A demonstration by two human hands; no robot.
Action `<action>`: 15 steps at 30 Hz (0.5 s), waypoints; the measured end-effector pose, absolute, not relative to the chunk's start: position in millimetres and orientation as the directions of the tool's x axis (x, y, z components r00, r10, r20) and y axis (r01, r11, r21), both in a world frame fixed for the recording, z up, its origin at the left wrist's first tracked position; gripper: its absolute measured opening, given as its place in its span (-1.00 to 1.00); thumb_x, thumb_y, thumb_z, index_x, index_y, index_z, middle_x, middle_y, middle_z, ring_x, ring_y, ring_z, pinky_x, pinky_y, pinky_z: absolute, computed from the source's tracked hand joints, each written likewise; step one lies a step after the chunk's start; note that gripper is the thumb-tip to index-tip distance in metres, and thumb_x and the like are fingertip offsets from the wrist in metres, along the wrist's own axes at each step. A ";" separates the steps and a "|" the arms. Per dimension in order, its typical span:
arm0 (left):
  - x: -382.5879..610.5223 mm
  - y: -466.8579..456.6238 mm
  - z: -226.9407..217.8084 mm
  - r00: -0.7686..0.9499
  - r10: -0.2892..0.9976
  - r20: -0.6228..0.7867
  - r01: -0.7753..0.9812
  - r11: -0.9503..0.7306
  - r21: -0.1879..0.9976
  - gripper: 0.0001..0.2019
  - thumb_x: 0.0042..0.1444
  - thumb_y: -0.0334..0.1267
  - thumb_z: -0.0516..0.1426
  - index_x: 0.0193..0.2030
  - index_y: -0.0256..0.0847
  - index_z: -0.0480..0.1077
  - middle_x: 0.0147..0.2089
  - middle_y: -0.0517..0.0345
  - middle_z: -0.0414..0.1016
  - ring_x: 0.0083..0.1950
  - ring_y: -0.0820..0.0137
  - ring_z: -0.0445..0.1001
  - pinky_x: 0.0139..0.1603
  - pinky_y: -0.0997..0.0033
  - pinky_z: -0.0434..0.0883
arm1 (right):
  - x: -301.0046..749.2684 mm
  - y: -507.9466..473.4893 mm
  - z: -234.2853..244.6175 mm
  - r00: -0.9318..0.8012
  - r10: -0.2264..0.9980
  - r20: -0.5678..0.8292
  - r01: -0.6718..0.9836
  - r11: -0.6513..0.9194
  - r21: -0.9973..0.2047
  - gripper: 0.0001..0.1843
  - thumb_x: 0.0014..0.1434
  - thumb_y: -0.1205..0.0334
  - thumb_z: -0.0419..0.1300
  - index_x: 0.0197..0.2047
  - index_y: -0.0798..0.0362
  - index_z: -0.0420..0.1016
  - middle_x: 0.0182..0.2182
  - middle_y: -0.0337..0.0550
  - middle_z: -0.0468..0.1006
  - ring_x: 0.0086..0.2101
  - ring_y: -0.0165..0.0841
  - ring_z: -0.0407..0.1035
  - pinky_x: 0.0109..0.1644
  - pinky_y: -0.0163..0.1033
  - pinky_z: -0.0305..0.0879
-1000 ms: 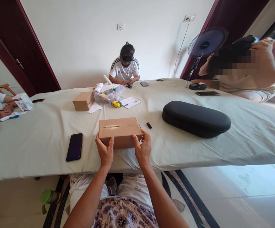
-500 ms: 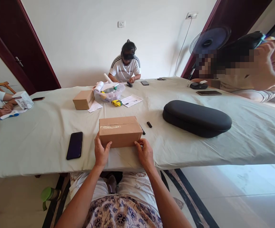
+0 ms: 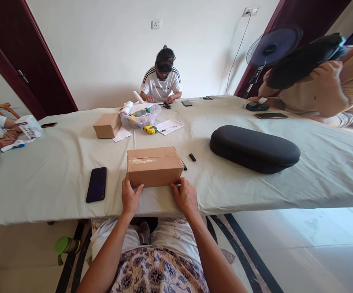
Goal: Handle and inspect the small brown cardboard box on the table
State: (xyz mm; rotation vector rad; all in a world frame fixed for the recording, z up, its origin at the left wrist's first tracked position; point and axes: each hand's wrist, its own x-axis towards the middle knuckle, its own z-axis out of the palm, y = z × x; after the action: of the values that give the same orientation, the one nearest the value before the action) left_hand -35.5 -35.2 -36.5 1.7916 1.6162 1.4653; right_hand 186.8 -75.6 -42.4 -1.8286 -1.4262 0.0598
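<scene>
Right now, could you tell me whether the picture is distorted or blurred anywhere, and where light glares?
Head view: wide-angle bending curves the table edge and leans the doors; the fan blades blur; daylight washes out the floor at right; tape on the cardboard box between left hand and right hand shines faintly.

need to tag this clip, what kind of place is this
Probably a room in a home used as a shared packing space: a long cloth-covered table, taped cardboard box at the person's hands, a second box, and other people seated working around it, plus a standing fan.

Bright, even daylight, soft shadows, sharp centre, strong wide-angle bending at edges.
</scene>
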 end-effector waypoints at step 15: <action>-35.1 -38.6 -35.1 -0.151 0.871 0.468 0.618 -0.286 0.732 -0.48 0.08 -0.15 0.24 0.17 -0.25 0.30 0.03 -0.12 0.48 0.11 0.10 0.47 0.09 0.06 0.43 | 181.1 -81.2 -41.4 0.440 0.769 0.464 0.746 -0.025 -0.665 -0.57 0.27 -0.15 -0.06 -0.18 0.04 0.36 -0.30 -0.05 0.52 -0.35 -0.22 0.38 -0.21 -0.13 0.23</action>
State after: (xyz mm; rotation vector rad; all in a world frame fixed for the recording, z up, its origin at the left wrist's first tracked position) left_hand -35.1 -38.6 -35.1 1.8545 1.6934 1.4098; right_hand 181.1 -81.2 -41.4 -1.7660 -1.3053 0.0309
